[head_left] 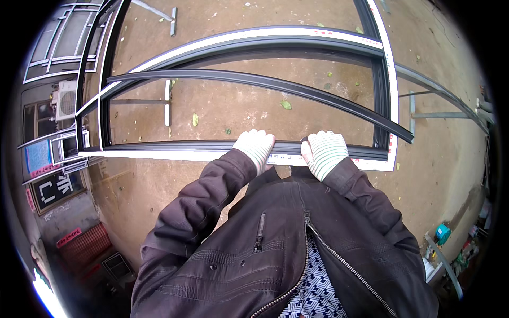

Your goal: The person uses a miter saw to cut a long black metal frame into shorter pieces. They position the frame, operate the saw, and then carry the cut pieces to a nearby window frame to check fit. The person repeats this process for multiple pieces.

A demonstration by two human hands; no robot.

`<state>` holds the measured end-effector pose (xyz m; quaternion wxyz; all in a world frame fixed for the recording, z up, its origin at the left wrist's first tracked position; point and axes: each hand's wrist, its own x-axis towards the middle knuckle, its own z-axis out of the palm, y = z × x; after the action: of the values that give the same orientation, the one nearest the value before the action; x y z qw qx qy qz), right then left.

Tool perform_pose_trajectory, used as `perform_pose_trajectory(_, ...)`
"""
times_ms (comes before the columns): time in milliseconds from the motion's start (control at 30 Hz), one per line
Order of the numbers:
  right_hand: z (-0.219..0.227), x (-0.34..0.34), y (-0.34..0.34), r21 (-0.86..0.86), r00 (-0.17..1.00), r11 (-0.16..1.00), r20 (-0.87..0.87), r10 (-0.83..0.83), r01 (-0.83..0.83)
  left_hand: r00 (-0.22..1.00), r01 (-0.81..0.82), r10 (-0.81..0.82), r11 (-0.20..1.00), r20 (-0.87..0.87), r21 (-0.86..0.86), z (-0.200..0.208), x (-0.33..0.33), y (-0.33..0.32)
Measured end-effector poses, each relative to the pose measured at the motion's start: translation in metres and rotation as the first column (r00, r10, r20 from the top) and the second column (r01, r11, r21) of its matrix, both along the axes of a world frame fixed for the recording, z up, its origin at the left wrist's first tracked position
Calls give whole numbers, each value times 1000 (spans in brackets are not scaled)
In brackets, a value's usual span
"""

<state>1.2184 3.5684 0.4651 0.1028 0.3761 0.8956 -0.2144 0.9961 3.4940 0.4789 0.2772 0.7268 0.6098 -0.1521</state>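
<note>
A large dark window frame (180, 146) with white film along its outer edges lies level in front of me. My left hand (254, 147), in a thin striped glove, is closed over the frame's near rail, its fingers curled over the rail. A short way to the right, my right hand (325, 152), gloved alike, grips the same rail. Something small and dark shows beside its thumb; I cannot make out what it is. A loose dark strip (265, 83) lies slantwise across the frame's opening, its right end jutting past the right side rail.
Metal stands (167, 103) show through the opening, and a grey trestle (440, 114) is at the right. Scattered leaves (286, 105) lie on the concrete floor. At the left are an air-conditioner unit (66, 99), more frames (61, 42) and a sign board (55, 192). Clutter (442, 233) is at lower right.
</note>
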Motion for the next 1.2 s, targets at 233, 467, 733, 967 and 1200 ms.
perform_pose_trajectory(233, -16, -29, -19, 113, 996, 994, 87, -2, -8, 993, -47, 34, 992, 114, 119, -7, -14, -18)
perform_pose_trajectory(467, -30, -23, -17, 189, 988, 982, 156, -14, -16, 984, -128, 99, 971, 147, 202, -4, -87, -56)
perform_pose_trajectory(733, -60, -3, -6, 258, 985, 965, 173, -4, -41, 978, -203, 208, 952, 4, 229, -8, -276, -137)
perform_pose_trajectory(967, -71, 9, 0, 277, 988, 961, 152, -28, -15, 973, -229, 218, 944, 71, 236, -6, -310, -150)
perform_pose_trajectory(1200, -55, -67, -24, 124, 961, 992, 276, -1, -34, 966, -239, 208, 946, 155, 220, -13, -316, -151)
